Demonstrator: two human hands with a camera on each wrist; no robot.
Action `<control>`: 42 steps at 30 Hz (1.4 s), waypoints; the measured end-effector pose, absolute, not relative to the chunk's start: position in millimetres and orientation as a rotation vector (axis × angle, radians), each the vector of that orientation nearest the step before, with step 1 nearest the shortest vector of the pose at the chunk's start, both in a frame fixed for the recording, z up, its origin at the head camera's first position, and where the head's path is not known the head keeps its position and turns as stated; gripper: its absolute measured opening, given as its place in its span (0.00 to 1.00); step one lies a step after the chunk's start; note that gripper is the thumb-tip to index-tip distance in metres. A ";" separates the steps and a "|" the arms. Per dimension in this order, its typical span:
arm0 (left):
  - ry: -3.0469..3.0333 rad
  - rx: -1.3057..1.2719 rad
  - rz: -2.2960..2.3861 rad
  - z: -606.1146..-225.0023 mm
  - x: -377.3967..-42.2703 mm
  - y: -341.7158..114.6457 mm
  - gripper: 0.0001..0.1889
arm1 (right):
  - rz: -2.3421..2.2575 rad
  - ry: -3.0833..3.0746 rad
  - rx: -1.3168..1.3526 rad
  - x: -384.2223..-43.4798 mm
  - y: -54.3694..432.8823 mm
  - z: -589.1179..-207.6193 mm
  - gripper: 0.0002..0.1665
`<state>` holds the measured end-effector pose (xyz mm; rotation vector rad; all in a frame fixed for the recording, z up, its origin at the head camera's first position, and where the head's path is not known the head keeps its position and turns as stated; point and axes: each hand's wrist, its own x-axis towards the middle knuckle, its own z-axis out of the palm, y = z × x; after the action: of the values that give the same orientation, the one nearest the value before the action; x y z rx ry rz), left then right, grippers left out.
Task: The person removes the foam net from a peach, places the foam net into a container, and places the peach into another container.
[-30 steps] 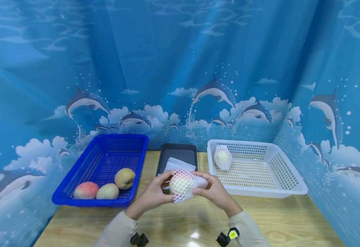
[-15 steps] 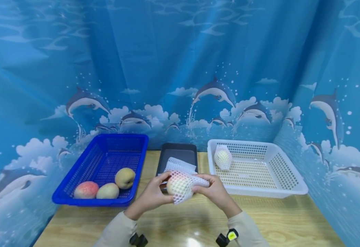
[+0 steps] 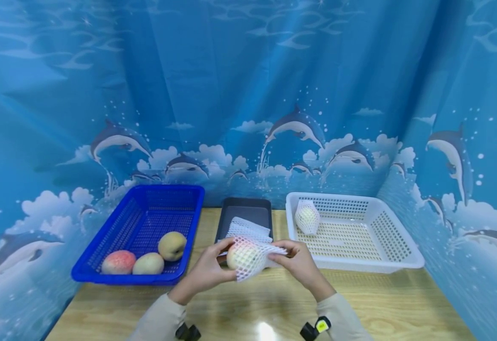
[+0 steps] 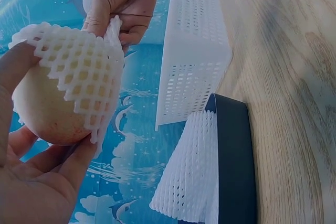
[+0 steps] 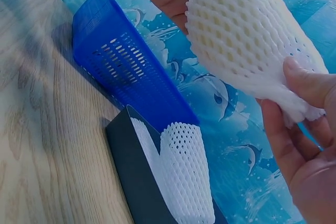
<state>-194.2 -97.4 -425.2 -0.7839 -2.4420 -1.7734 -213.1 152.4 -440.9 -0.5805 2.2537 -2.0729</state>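
Between the two hands, above the table's middle, is a peach [image 4: 47,106] partly covered by a white foam net sleeve [image 3: 250,265]. My left hand [image 3: 207,269] grips the peach from its bare side, fingers and thumb spread round it and touching the net's edge. With thumb and fingers my right hand [image 3: 297,265] pinches the gathered end of the foam net [image 5: 299,103]. In the left wrist view the net covers the upper right part of the fruit, and pale skin with a reddish patch shows below.
A dark tray [image 3: 246,203] behind the hands holds more foam nets [image 5: 186,171]. At left, a blue basket [image 3: 137,189] holds three fruits, one a reddish peach [image 3: 118,263]. The white basket [image 3: 402,263] at right contains a netted fruit [image 3: 307,217].
The left hand and the peach have shifted slightly left. The net is drawn out to the right, and more of the peach's left side shows bare.
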 end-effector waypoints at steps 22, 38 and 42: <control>-2.460 -0.750 -1.723 -430.7 -194.1 -111.5 0.40 | -1.982 2.369 -0.497 -210.4 157.0 -438.3 0.17; -2.412 -0.750 -1.728 -433.7 -192.2 -129.3 0.37 | -1.993 2.460 -0.269 -216.3 160.1 -438.3 0.15; -2.442 -0.696 -1.726 -433.9 -191.8 -136.3 0.37 | -2.029 2.451 -0.265 -219.5 160.3 -439.0 0.16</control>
<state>-191.8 -136.3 -433.9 -0.6961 -2.4417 -1.7258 -219.5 160.3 -439.0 -0.2648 2.4512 -2.0290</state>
